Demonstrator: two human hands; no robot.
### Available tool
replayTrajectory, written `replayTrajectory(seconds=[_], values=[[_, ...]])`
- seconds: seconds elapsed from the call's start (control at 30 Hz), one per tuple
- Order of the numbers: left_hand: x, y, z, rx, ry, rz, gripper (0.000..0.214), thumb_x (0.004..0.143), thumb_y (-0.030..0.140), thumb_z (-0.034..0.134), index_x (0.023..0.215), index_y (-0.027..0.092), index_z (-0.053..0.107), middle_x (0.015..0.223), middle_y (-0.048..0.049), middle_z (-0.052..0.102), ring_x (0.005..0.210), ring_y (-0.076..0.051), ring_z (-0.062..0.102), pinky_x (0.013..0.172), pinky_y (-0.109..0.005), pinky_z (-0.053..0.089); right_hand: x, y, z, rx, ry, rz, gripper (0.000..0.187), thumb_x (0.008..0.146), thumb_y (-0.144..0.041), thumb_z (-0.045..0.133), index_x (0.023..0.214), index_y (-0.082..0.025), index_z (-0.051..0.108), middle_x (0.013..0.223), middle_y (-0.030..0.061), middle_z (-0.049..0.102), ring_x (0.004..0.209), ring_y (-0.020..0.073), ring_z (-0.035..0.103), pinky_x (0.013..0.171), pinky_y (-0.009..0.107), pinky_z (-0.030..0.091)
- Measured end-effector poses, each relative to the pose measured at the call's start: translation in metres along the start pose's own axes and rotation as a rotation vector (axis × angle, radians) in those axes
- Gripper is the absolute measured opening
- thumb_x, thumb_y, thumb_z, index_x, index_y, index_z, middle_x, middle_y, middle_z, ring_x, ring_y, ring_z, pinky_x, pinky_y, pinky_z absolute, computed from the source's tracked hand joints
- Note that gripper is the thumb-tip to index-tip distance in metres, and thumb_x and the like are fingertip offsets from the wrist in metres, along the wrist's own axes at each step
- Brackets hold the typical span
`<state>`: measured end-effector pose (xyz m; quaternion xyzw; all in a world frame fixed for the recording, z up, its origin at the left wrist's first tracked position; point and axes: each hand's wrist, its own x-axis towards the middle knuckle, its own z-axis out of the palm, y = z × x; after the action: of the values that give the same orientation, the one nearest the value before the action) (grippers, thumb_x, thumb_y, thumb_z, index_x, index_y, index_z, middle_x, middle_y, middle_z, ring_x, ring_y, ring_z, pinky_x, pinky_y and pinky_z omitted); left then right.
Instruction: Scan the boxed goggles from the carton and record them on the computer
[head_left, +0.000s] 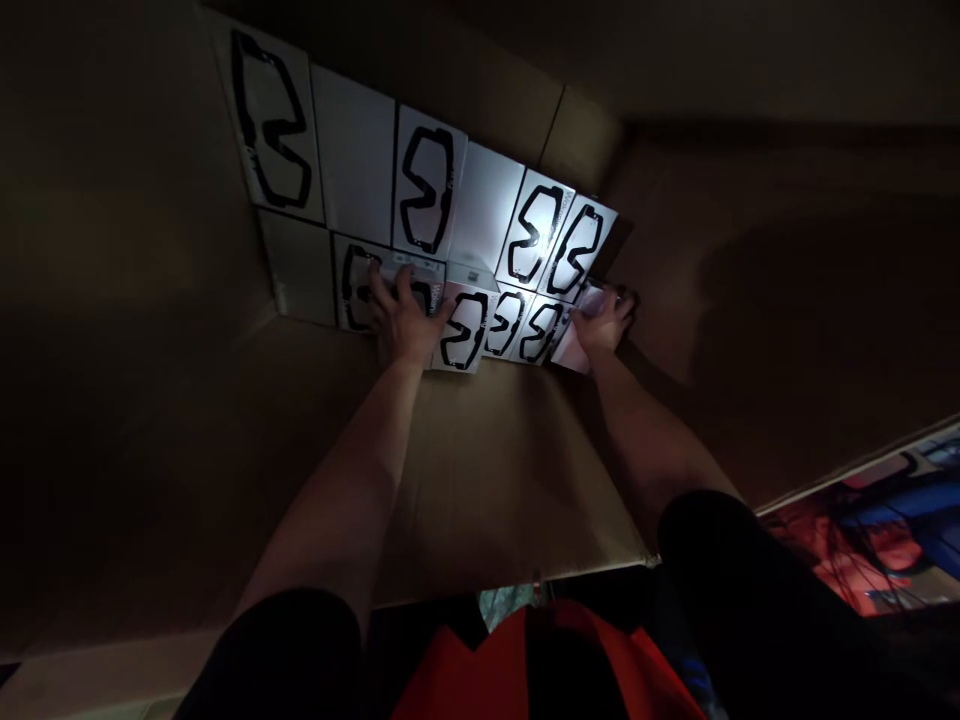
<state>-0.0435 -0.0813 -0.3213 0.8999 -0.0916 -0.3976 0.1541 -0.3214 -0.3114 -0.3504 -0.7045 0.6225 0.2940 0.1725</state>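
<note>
I am reaching deep into a large cardboard carton point(480, 480). White boxes printed with black goggle outlines point(424, 190) are packed in rows at its bottom. My left hand point(403, 318) lies on top of a white box point(420, 275) in the near row, fingers spread over it. My right hand point(604, 322) is at the right end of the near row, fingers curled round the last white box point(581, 345) beside the carton wall. A bright light patch falls on the boxes in the middle.
Brown carton walls point(750, 300) rise on all sides and the interior is dark. Beyond the carton's right edge lies a red and blue patterned surface point(877, 530). My dark sleeves and an orange garment point(525, 670) fill the bottom of the view.
</note>
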Motion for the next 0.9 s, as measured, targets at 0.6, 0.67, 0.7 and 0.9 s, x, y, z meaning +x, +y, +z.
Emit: replayTrajectory(seconds=[0.6,0.67,0.7,0.9], values=[[0.002,-0.001,-0.003,0.091,0.043,0.005,0.089,0.083,0.041,0.097,0.159,0.025,0.055,0.187,-0.018,0.02,0.171,-0.049,0.027,0.14,-0.07,0.026,-0.002,-0.008,0.035,-0.205,-0.35,-0.077,0.114,0.089,-0.038,0.079,0.183,-0.011,0.022,0.187,0.0315,0.019,0.173,0.0526,0.018,0.133,0.074,0.027],[0.003,-0.001,-0.003,0.079,0.038,0.007,0.089,0.082,0.041,0.097,0.159,0.025,0.055,0.186,-0.018,0.019,0.171,-0.048,0.025,0.141,-0.068,0.026,0.001,0.0,0.029,-0.194,-0.361,-0.119,0.117,0.086,-0.036,0.083,0.184,-0.016,0.021,0.186,0.029,0.024,0.171,0.0502,0.024,0.133,0.071,0.031],[0.004,-0.002,-0.003,0.078,0.037,0.006,0.089,0.082,0.04,0.097,0.159,0.025,0.055,0.186,-0.0183,0.02,0.172,-0.048,0.026,0.141,-0.067,0.026,0.001,0.005,0.027,-0.215,-0.355,-0.153,0.117,0.085,-0.035,0.084,0.183,-0.015,0.023,0.185,0.0291,0.027,0.17,0.0489,0.026,0.134,0.069,0.03],[0.006,-0.008,0.0,0.09,0.044,0.037,0.089,0.082,0.041,0.096,0.159,0.023,0.054,0.186,-0.0191,0.019,0.173,-0.046,0.023,0.142,-0.063,0.024,-0.004,0.023,0.029,-0.385,-0.213,-0.287,0.081,0.094,-0.023,0.072,0.168,-0.005,0.043,0.164,0.0321,0.054,0.15,0.0402,0.049,0.13,0.059,0.033]])
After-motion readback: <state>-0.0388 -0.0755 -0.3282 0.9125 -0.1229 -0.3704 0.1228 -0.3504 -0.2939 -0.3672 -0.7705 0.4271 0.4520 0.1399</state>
